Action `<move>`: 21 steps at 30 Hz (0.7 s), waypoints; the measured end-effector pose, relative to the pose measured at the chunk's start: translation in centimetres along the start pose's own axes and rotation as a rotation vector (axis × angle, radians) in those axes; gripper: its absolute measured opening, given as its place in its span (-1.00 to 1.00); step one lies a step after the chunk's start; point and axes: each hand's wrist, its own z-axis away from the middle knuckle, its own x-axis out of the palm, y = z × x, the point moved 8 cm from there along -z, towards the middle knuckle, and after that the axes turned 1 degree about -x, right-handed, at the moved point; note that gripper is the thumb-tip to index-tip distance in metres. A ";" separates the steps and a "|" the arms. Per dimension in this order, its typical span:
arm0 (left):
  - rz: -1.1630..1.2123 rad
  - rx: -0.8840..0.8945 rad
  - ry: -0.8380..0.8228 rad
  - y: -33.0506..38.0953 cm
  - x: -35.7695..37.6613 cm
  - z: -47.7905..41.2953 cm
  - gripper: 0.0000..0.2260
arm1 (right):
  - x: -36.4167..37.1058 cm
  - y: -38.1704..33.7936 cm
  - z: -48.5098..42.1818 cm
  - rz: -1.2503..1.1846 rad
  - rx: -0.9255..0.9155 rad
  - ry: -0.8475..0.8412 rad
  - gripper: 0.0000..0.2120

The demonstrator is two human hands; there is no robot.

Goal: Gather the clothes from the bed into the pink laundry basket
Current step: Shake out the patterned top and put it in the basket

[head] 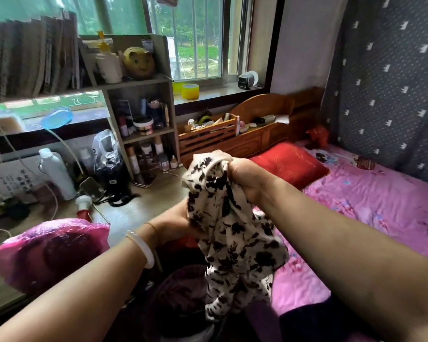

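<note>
Both hands grip one garment (232, 233), a cream cloth with black blotches, held up in the middle of the view. The right hand (242, 176) is a fist bunched on its top edge, fingers curled away and out of sight behind the fabric. The left hand (176, 222) clutches it lower down on the left, mostly covered by folds, so only the back of the hand and the wrist with a pale bangle (143, 248) show. Both forearms reach in from the near corners, the right one higher and crossing over the bed (381, 201). The garment hangs slack, its tail dangling above a dark round opening at the near edge, full of dark cloth (181, 294); whether that is the basket I cannot tell, as its rim is shadowed and cut off. A blurred pink bundle (50, 250) lies at near left on the table (139, 206). A dark item (304, 322) on the near bed edge is half hidden by the right arm. A red pillow (289, 164) sits at the far end of the bed.
</note>
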 end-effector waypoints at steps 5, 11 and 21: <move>0.077 0.041 -0.062 2.3 4.4 0.9 -0.70 | 3.2 -1.7 -0.2 -0.279 0.069 -0.119 -0.70; 0.436 0.135 0.049 3.8 2.8 1.1 -0.75 | -6.6 -0.3 0.1 0.279 0.201 0.327 -0.84; 0.488 0.145 0.240 7.7 0.3 -0.8 -0.78 | -3.6 0.4 1.7 0.393 0.111 0.040 -0.45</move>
